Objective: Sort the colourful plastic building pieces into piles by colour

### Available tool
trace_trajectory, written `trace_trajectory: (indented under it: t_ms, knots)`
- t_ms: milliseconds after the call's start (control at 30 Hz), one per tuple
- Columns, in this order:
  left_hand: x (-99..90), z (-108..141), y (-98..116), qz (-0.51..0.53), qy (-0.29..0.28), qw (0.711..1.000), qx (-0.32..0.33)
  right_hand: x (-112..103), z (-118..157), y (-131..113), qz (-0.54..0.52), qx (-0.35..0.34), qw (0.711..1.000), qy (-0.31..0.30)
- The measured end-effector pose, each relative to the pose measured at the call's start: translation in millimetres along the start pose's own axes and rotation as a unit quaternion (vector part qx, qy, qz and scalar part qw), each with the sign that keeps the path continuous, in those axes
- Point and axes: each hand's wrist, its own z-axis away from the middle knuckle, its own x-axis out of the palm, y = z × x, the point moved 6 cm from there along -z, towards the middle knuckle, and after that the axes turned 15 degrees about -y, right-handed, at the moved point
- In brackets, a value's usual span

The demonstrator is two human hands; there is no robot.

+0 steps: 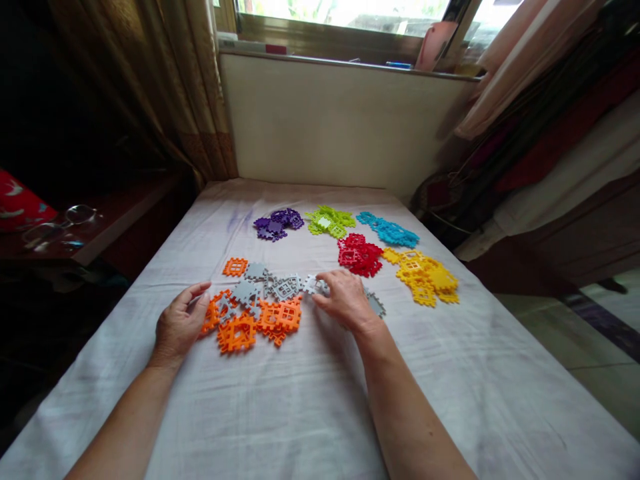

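Note:
My right hand (344, 297) has its thumb and fingers closed around the edge of a light grey interlocking plastic tile (311, 285) in the middle of the bed-like surface. Another grey tile (375, 303) shows partly behind that hand. My left hand (179, 323) rests beside the orange interlocking tiles (237, 335), its thumb and fingers apart with nothing visible between them. Grey tiles (246, 292) lie over and behind the orange heap, between my hands. A single orange tile (235, 267) lies apart, farther back.
Farther back lie heaps of purple tiles (273, 225), lime green tiles (331, 221), blue tiles (393, 230), red tiles (359, 255) and yellow tiles (427, 275). All rest on a white sheet (290, 413). Eyeglasses (80, 215) sit on a dark side table at left; clothes hang at right.

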Motion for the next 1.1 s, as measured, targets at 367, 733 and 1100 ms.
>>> trace_trajectory:
  t_ms: [367, 733, 1100]
  knots:
    - [-2.5, 1.3, 5.4, -0.006, -0.002, 1.0, -0.004, -16.1, 11.5, 69.6, -0.011, 0.128, 0.992, 0.006]
    - [-2.2, 2.4, 9.8, -0.013, -0.009, 1.0, -0.007, -13.1, 4.4, 27.4, -0.013, 0.041, 0.999, 0.027]
    - [0.1, 1.4, 8.5, -0.017, -0.011, 1.0, 0.002, 37.6, -6.4, -61.3, -0.013, -0.079, 0.997, 0.021]
